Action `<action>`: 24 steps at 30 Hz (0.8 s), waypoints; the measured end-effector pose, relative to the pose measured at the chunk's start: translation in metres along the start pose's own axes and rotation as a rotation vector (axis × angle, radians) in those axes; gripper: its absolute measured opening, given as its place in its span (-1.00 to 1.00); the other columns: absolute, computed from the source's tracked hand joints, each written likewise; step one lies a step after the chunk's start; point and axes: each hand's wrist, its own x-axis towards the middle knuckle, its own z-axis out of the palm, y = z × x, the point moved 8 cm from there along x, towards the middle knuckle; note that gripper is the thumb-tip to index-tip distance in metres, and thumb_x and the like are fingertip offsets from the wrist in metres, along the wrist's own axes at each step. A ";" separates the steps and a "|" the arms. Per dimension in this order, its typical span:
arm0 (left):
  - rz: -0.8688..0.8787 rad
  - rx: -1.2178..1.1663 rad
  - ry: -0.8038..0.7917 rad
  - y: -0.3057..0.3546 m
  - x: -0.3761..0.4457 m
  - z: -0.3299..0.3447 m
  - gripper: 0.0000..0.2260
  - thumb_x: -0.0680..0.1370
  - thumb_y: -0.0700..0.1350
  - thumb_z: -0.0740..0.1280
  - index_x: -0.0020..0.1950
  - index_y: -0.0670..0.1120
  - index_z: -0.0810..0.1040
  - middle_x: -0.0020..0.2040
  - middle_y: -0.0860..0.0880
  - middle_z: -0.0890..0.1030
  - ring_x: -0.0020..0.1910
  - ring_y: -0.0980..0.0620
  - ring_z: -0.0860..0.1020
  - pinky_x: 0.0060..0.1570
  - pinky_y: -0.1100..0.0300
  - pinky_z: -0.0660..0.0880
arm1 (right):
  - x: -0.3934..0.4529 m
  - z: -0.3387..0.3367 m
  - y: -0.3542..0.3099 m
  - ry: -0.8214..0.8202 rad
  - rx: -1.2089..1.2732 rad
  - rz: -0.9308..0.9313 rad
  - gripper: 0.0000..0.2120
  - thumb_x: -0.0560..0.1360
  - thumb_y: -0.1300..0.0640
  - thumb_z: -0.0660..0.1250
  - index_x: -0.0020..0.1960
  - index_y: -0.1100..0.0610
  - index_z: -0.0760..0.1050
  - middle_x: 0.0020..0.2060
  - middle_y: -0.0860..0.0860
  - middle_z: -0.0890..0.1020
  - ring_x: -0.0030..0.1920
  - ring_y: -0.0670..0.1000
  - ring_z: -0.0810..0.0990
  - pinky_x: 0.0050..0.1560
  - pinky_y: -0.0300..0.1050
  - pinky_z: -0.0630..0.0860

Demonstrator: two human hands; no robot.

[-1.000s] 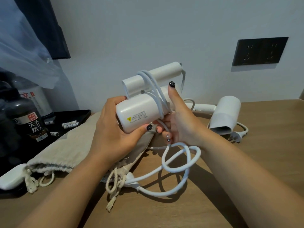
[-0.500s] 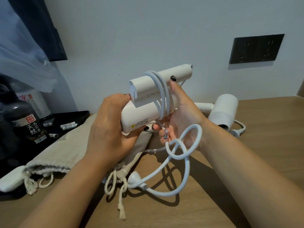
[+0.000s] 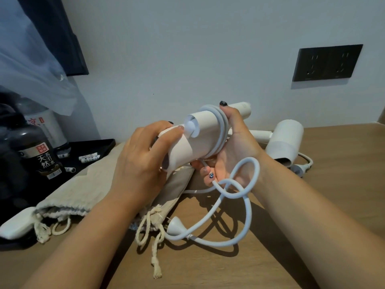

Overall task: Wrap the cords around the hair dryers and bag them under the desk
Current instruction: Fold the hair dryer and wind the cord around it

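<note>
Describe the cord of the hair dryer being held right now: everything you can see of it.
The cord is white, round and rubbery-looking. Several turns already wrap tightly around the held hair dryer, pinned by the right hand, whose fingers also pinch the free length. The rest hangs loose, twisting into a loop beside the right wrist, then curving down across the wooden desk. Its white plug lies on the desk beside the cloth bag's drawstrings.

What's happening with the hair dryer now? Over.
Left hand grips the hair dryer. Right hand holds its cord, part wrapped, plug end loose. Second dryer waits on desk.
</note>
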 end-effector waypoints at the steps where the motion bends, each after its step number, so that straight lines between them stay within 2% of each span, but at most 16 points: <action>1: -0.024 -0.045 -0.028 0.000 -0.001 0.004 -0.37 0.32 -0.37 0.47 0.31 -0.07 0.36 0.22 -0.18 0.50 0.15 -0.19 0.47 -0.08 -0.03 0.50 | 0.001 -0.001 0.002 0.017 0.013 0.009 -0.25 0.23 -0.41 0.31 0.19 0.13 0.54 -0.11 0.19 0.60 -0.25 0.07 0.54 -0.24 -0.14 0.35; 2: -0.093 -0.126 -0.049 -0.004 -0.002 0.008 -0.34 0.29 -0.37 0.50 0.31 -0.03 0.36 0.24 -0.10 0.49 0.18 -0.08 0.46 -0.02 0.10 0.50 | 0.003 -0.002 0.005 0.028 0.030 0.019 -0.24 0.21 -0.41 0.32 0.18 0.13 0.54 -0.12 0.18 0.59 -0.25 0.07 0.52 -0.25 -0.15 0.34; 4: -0.358 -0.351 -0.037 -0.020 -0.006 0.012 -0.31 0.30 -0.34 0.53 0.29 0.09 0.35 0.19 0.15 0.46 0.13 0.24 0.42 0.02 0.42 0.42 | 0.006 -0.005 0.008 0.047 0.070 0.020 -0.22 0.23 -0.43 0.31 0.22 0.12 0.52 -0.10 0.18 0.57 -0.22 0.08 0.51 -0.29 -0.17 0.35; 5: -0.496 -0.452 -0.021 -0.028 -0.009 0.013 -0.34 0.32 -0.32 0.53 0.27 0.12 0.35 0.14 0.25 0.45 0.08 0.30 0.44 -0.03 0.46 0.43 | 0.008 -0.006 0.008 0.054 0.090 0.007 -0.24 0.26 -0.44 0.29 0.21 0.12 0.52 -0.09 0.18 0.57 -0.21 0.08 0.51 -0.31 -0.18 0.35; 6: -0.605 -0.525 -0.032 -0.034 -0.013 0.017 -0.39 0.35 -0.30 0.52 0.26 0.11 0.36 0.11 0.28 0.46 0.07 0.29 0.47 -0.06 0.43 0.47 | 0.010 -0.007 0.007 0.062 0.104 -0.016 -0.26 0.28 -0.44 0.27 0.17 0.13 0.52 -0.10 0.17 0.57 -0.21 0.08 0.51 -0.31 -0.18 0.34; 8: -0.743 -0.665 -0.151 -0.044 -0.021 0.032 -0.46 0.38 -0.29 0.51 0.26 0.07 0.42 0.10 0.15 0.55 0.09 0.16 0.54 -0.07 0.30 0.52 | 0.013 -0.009 0.002 0.073 0.096 -0.087 -0.31 0.27 -0.43 0.29 0.05 0.15 0.54 -0.15 0.16 0.55 -0.21 0.06 0.47 -0.31 -0.18 0.31; 10: -0.861 -0.975 -0.326 -0.039 -0.028 0.048 -0.36 0.30 -0.25 0.53 0.31 0.07 0.42 0.15 -0.03 0.59 0.13 0.00 0.61 0.00 0.15 0.56 | 0.017 -0.008 -0.005 0.065 0.047 -0.174 -0.30 0.18 -0.43 0.34 0.01 0.14 0.56 -0.13 0.15 0.51 -0.19 0.07 0.43 -0.29 -0.16 0.29; 12: -0.959 -1.343 -0.381 -0.029 -0.031 0.052 -0.27 0.17 -0.12 0.50 0.33 0.05 0.43 0.13 -0.14 0.59 0.05 -0.09 0.65 -0.05 0.04 0.59 | 0.019 -0.004 -0.014 0.024 0.002 -0.282 -0.28 0.14 -0.41 0.35 0.05 0.12 0.57 -0.08 0.15 0.50 -0.11 0.12 0.43 -0.23 -0.11 0.28; 13: -0.992 -1.473 -0.366 -0.027 -0.030 0.050 -0.25 0.13 -0.06 0.50 0.33 0.01 0.45 0.09 -0.16 0.60 -0.01 -0.12 0.65 -0.13 0.04 0.59 | 0.018 -0.001 -0.018 -0.005 -0.028 -0.330 -0.28 0.15 -0.41 0.34 0.07 0.12 0.57 -0.08 0.16 0.50 -0.12 0.12 0.44 -0.24 -0.11 0.29; 15: -1.079 -1.610 -0.345 -0.023 -0.029 0.047 -0.20 0.09 0.07 0.60 0.30 -0.06 0.49 -0.01 -0.18 0.64 -0.13 -0.14 0.66 -0.31 0.08 0.60 | 0.016 0.005 -0.021 -0.078 -0.141 -0.372 -0.27 0.18 -0.42 0.34 0.10 0.12 0.55 -0.16 0.14 0.48 -0.28 0.05 0.43 -0.34 -0.14 0.32; 16: -1.128 -1.640 -0.333 -0.022 -0.030 0.047 -0.28 0.16 0.13 0.58 0.26 -0.07 0.51 -0.06 -0.18 0.65 -0.18 -0.16 0.67 -0.39 0.10 0.60 | 0.015 0.008 -0.020 -0.114 -0.216 -0.373 -0.26 0.17 -0.43 0.37 0.09 0.11 0.54 -0.21 0.12 0.48 -0.34 0.02 0.42 -0.37 -0.15 0.34; 18: -1.178 -1.634 -0.337 -0.018 -0.034 0.049 -0.52 0.31 0.12 0.42 0.14 -0.09 0.55 -0.15 -0.20 0.67 -0.24 -0.19 0.67 -0.49 0.12 0.58 | 0.014 0.011 -0.016 -0.164 -0.339 -0.371 -0.28 0.12 -0.47 0.41 0.03 0.06 0.56 -0.28 0.06 0.49 -0.37 -0.01 0.42 -0.36 -0.15 0.37; 19: -1.175 -1.609 -0.363 -0.016 -0.034 0.051 -0.60 0.33 0.09 0.39 0.08 -0.10 0.59 -0.17 -0.20 0.67 -0.24 -0.20 0.66 -0.49 0.12 0.58 | 0.013 0.012 -0.015 -0.176 -0.374 -0.369 -0.31 0.12 -0.47 0.41 0.00 0.04 0.57 -0.29 0.04 0.50 -0.37 -0.02 0.43 -0.34 -0.15 0.39; 21: -1.139 -1.612 -0.410 -0.012 -0.034 0.053 -0.68 0.27 0.03 0.50 -0.05 -0.08 0.68 -0.15 -0.20 0.67 -0.21 -0.20 0.66 -0.44 0.10 0.61 | 0.014 0.014 -0.015 -0.202 -0.387 -0.352 -0.39 0.12 -0.45 0.43 -0.07 -0.01 0.62 -0.31 0.01 0.52 -0.34 -0.03 0.45 -0.29 -0.14 0.40; 23: -1.068 -1.675 -0.457 -0.009 -0.031 0.052 -0.56 0.06 0.02 0.65 -0.11 -0.04 0.73 -0.09 -0.21 0.68 -0.18 -0.19 0.67 -0.34 0.04 0.64 | 0.013 0.017 -0.015 -0.253 -0.375 -0.315 -0.49 0.10 -0.44 0.45 -0.19 -0.06 0.67 -0.34 -0.02 0.55 -0.35 -0.03 0.47 -0.30 -0.14 0.40; 24: -1.040 -1.700 -0.486 -0.009 -0.031 0.053 -0.49 0.00 0.04 0.67 -0.09 -0.03 0.73 -0.07 -0.21 0.68 -0.16 -0.18 0.67 -0.26 -0.01 0.65 | 0.012 0.018 -0.014 -0.285 -0.375 -0.290 -0.49 0.10 -0.43 0.46 -0.19 -0.05 0.67 -0.35 -0.01 0.56 -0.37 -0.03 0.49 -0.32 -0.16 0.41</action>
